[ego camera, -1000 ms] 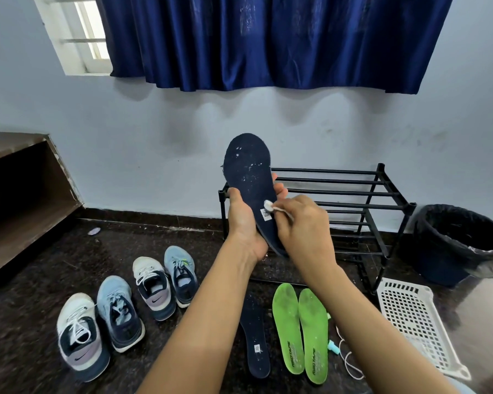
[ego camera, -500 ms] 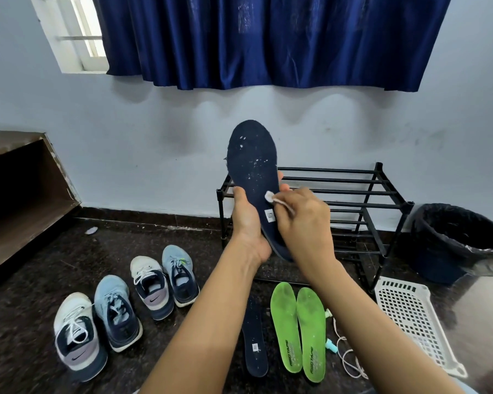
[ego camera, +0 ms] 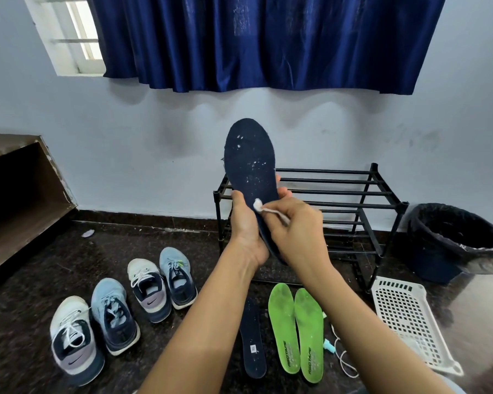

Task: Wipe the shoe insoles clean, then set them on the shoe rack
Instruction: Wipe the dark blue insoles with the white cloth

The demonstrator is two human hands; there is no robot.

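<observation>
The fingers [ego camera: 293, 207] of my right hand [ego camera: 299, 231] are pinching a little white wad [ego camera: 258, 205], pressed onto the navy insole [ego camera: 251, 160] about halfway up. My left hand [ego camera: 245, 231] grips that insole round its lower half, holding it upright with the toe end up, in front of the black shoe rack [ego camera: 339, 191]. White specks all over the top part lol. On the floor [ego camera: 26, 308] below: 1 spare navy insole [ego camera: 254, 345] and 2 green insoles [ego camera: 285, 325] side by side. 4 sneakers [ego camera: 151, 288] off to the left, white basket [ego camera: 404, 317] and lined bin [ego camera: 453, 237] on the right.

4 shoes [ego camera: 74, 344], 4 insoles [ego camera: 249, 155] (2 navy, 2 grn), 1 rack [ego camera: 336, 192], 1 bin [ego camera: 436, 263].
</observation>
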